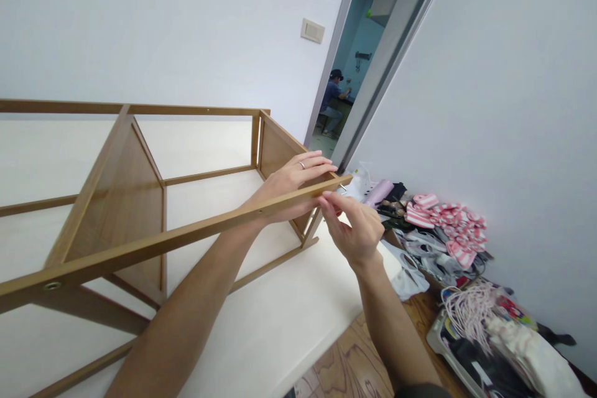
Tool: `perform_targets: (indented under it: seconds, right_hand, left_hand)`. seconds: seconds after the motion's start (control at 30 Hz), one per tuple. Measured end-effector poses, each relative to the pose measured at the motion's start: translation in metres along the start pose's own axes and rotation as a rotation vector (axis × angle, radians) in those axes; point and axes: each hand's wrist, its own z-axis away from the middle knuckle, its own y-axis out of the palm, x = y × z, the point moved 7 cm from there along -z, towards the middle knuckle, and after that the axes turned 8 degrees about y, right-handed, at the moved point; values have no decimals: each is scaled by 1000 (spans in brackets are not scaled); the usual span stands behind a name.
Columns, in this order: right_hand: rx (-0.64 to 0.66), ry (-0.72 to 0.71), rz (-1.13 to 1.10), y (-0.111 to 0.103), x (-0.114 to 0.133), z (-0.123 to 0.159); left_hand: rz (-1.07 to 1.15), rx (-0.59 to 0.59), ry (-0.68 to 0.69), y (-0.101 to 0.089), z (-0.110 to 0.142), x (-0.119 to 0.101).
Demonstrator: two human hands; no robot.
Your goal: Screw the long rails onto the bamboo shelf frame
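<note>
A brown wooden shelf frame (209, 227) lies on a white tabletop (284, 298), its long rails running left to right. My left hand (291, 183), a ring on one finger, reaches behind the near rail. Its fingers are stretched flat over the edge of the end panel (280, 149); the rail hides the thumb and part of the palm. At the right end of that rail, my right hand (352, 227) is closed in a pinch, fingertips touching the rail's underside. What it pinches, if anything, is hidden. A thin metal rod (343, 187) shows beside the rail's end.
Right of the table, the wooden floor (345, 354) holds a box of bags and pink striped cloth (448, 217), and a bin (436, 336) with white cord. A light switch (312, 31) is on the wall. Through the doorway sits another person (332, 99).
</note>
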Motion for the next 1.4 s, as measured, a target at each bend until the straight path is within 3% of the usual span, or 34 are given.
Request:
perform_targets:
  seconds: [0.17,0.4,0.57,0.7,0.9,1.13,1.4]
  right_hand:
    - [-49,-63,81,-3,1,0]
    - [-106,-18,103,-2,5,-5]
    - [-88,70,50,-5,7,-9]
    - [24,259,-95,-5,5,-5]
    - [96,740,-558,7,-9,9]
    - [149,845,-694,9,-11,5]
    - [204,1238,-1079,24,-35,9]
  left_hand:
    - [5,-1,5,0,0,0]
    - [-20,15,51,-1,-2,-4]
    - [-15,6,6,0,-1,0]
    - [-5,-8,15,0,-1,-1]
    - [-25,-10,19,0,-2,-2]
    - [-30,1,-14,0,-1,1]
    - [-30,-29,-7,3,-1,2]
